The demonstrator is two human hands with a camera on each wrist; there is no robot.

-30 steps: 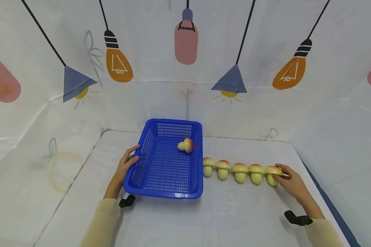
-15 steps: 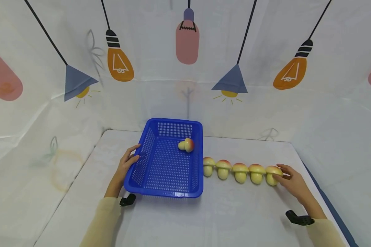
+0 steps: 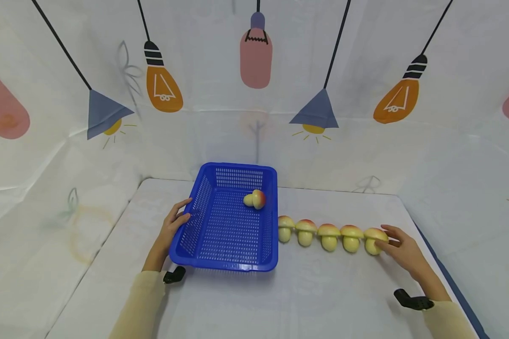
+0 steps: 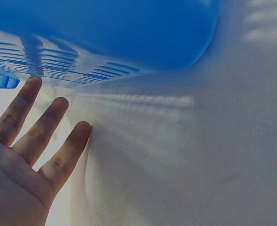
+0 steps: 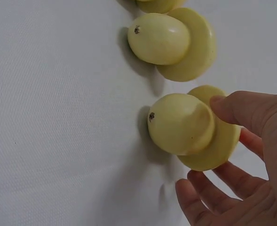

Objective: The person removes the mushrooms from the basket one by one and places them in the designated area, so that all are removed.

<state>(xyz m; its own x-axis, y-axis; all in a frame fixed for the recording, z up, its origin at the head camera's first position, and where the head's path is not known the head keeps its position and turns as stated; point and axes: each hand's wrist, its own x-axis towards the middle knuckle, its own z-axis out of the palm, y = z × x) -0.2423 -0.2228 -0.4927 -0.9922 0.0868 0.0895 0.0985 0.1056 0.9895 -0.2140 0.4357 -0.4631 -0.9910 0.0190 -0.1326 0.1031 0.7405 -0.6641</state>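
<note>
A blue plastic basket [image 3: 226, 263] sits on the white table, with one toy mushroom [image 3: 258, 199] lying on its side inside. At its left rim rests my left hand [image 3: 169, 230]; in the left wrist view the fingers [image 4: 58, 160] are stretched out beside the slotted wall. Right of the basket, several yellow-green toy mushrooms with reddish caps lie in a row. My right hand [image 3: 405, 252] holds the rightmost mushroom [image 3: 373, 238] by its cap, the thumb [image 5: 241, 108] on one side and fingertips at the other. That mushroom [image 5: 180, 122] appears to lie on the table.
The neighbouring mushroom [image 5: 162, 40] lies close beside the held one in the right wrist view. The leftmost of the row [image 3: 284, 230] is right against the basket's right side. A white cloth wall with printed lamps [image 3: 254, 136] rises behind the table [image 3: 322, 296].
Almost nothing differs. My right wrist has shifted very slightly to the right, while the fingers stay on the same mushroom. The basket and left hand look unmoved.
</note>
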